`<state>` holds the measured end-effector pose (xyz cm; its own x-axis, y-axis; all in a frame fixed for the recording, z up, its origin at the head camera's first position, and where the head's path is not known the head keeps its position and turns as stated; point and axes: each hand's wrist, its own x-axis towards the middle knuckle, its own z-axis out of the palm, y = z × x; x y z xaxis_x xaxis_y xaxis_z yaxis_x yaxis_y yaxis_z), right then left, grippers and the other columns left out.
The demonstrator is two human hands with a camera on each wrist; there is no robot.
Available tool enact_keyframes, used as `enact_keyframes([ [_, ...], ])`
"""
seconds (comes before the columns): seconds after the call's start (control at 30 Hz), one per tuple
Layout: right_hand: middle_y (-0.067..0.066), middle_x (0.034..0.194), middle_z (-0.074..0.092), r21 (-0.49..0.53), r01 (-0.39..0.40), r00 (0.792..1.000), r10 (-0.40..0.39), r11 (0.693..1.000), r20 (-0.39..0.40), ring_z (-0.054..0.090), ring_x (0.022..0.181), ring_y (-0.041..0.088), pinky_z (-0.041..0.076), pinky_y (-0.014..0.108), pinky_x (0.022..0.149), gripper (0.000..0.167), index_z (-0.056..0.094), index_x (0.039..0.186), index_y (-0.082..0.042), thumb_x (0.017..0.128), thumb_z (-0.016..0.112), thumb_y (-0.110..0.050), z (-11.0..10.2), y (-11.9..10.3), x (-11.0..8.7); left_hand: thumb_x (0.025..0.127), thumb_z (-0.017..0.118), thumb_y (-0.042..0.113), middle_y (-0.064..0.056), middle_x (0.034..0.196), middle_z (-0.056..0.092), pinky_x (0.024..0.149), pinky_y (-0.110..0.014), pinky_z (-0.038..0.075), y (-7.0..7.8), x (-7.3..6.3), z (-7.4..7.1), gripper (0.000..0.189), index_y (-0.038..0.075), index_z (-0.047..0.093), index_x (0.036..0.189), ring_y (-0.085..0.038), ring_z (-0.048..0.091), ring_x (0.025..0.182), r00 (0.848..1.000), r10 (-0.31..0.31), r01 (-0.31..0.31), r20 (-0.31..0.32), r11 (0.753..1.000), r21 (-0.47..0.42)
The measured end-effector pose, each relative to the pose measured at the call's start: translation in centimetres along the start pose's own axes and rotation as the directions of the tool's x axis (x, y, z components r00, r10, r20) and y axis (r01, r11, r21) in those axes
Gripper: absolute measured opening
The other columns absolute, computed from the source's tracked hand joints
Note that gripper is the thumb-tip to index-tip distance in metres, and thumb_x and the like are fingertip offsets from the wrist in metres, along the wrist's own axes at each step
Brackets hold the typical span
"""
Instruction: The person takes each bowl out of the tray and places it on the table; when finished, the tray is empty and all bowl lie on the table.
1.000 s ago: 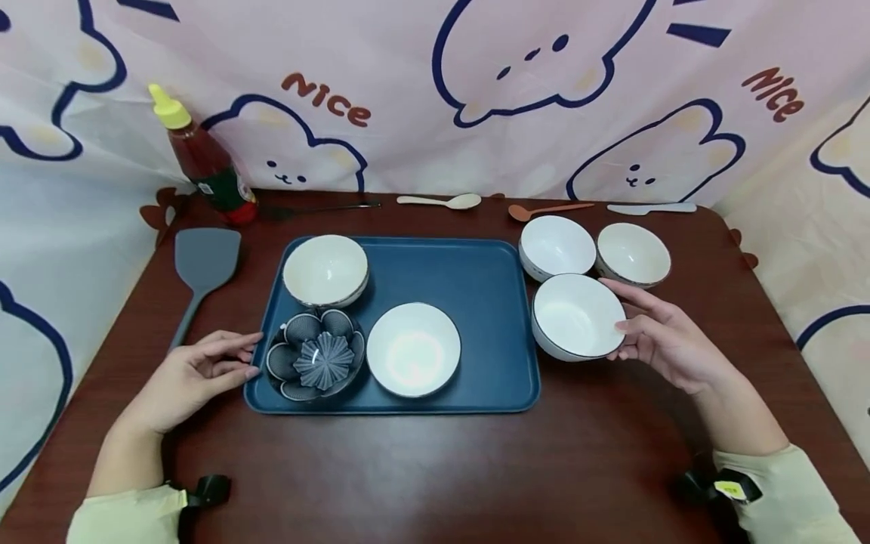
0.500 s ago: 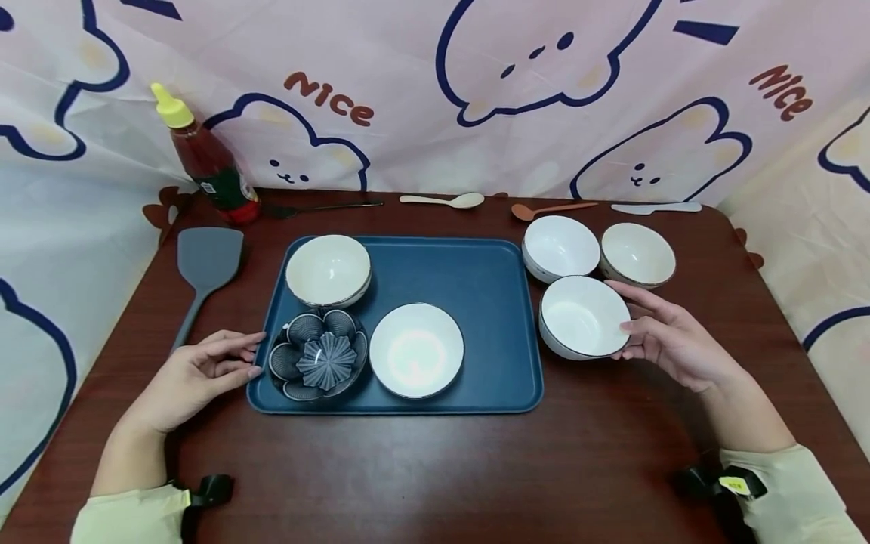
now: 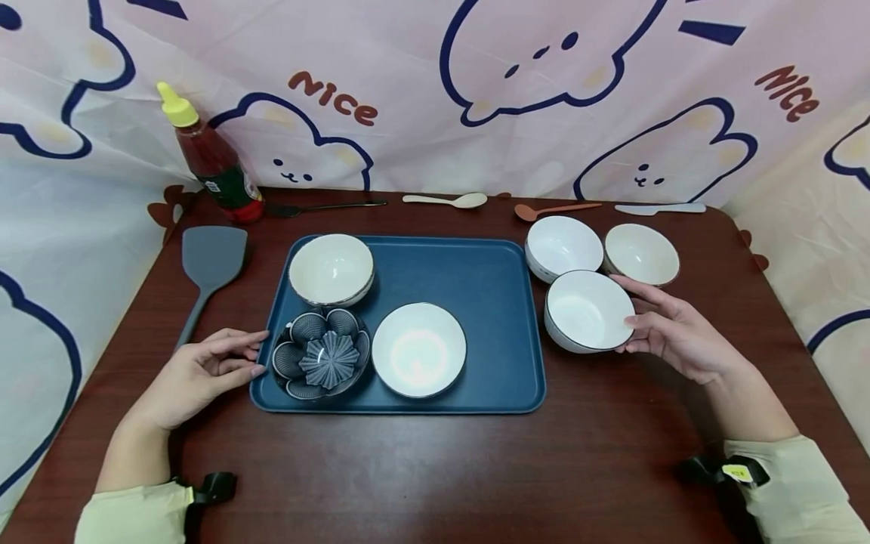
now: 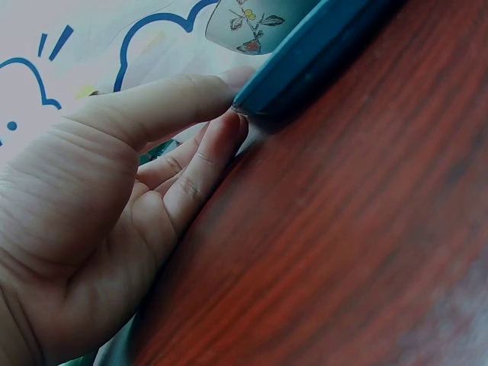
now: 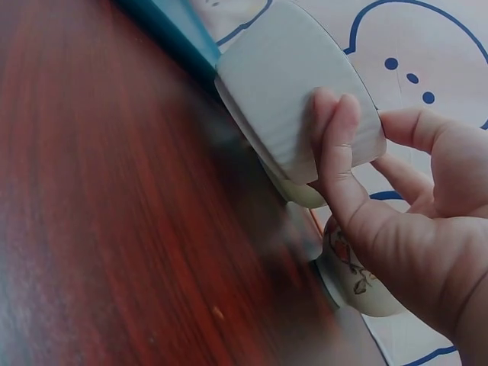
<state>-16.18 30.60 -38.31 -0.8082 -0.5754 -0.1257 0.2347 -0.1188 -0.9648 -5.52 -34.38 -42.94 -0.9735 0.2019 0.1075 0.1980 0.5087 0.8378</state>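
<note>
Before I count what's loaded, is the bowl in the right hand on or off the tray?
Off: in the head view, the right hand holds the bowl outside the tray.

Dark wood-grain table [image 3: 435, 468], pale cartoon-print curtain [image 3: 408, 60] behind, soft glare.

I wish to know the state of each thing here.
left hand: pinching blue tray
right hand: gripping front white bowl
front white bowl: held, empty
blue tray: loaded
tray's cream bowl: upright, empty
flower-shaped bowl: upright, empty
round white dish: apparently empty
rear white bowl: upright, empty
rear cream bowl: upright, empty
sauce bottle: standing, capped
turner: lying flat
black fork: lying
white spoon: lying
brown spoon: lying
white knife: lying
</note>
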Motion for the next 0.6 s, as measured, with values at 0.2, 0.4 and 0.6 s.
enact_keyframes([
  [0.2,0.005,0.126,0.058,0.002,0.006,1.000,-0.006,1.000,0.031,0.075,0.085,0.024,0.062,0.028,0.076,0.061,0.025,0.158,-0.009,0.102,0.036,0.013,-0.15,0.44,0.10,0.082,0.073,-0.011,0.005,0.117,0.061,0.081,-0.010,0.055,-0.06,-0.06,-0.04,0.050,-0.001,0.063,0.130,-0.001,0.068,0.093,1.000,0.009,-0.009,-0.002,1.000,0.002],
  [0.4,0.006,0.125,0.057,-0.036,0.004,0.998,-0.002,0.999,0.057,0.074,0.085,0.024,0.062,0.029,0.076,0.061,0.025,0.157,-0.008,0.101,0.037,0.014,-0.32,0.53,0.01,0.082,0.073,-0.011,0.006,0.118,0.061,0.081,-0.010,0.055,-0.07,0.01,0.07,0.050,-0.001,0.064,0.130,-0.001,0.067,0.093,1.000,0.007,-0.007,-0.005,1.000,0.004],
  [0.6,0.004,0.131,0.056,-0.099,-0.002,0.999,0.006,0.995,0.034,0.074,0.087,0.023,0.062,0.030,0.077,0.063,0.025,0.157,-0.008,0.100,0.040,0.014,-0.58,0.87,-0.05,0.082,0.074,-0.011,0.005,0.116,0.061,0.080,-0.010,0.055,0.03,-0.03,0.06,0.050,0.000,0.064,0.130,-0.001,0.067,0.092,1.000,0.004,-0.004,-0.009,1.000,0.006],
])
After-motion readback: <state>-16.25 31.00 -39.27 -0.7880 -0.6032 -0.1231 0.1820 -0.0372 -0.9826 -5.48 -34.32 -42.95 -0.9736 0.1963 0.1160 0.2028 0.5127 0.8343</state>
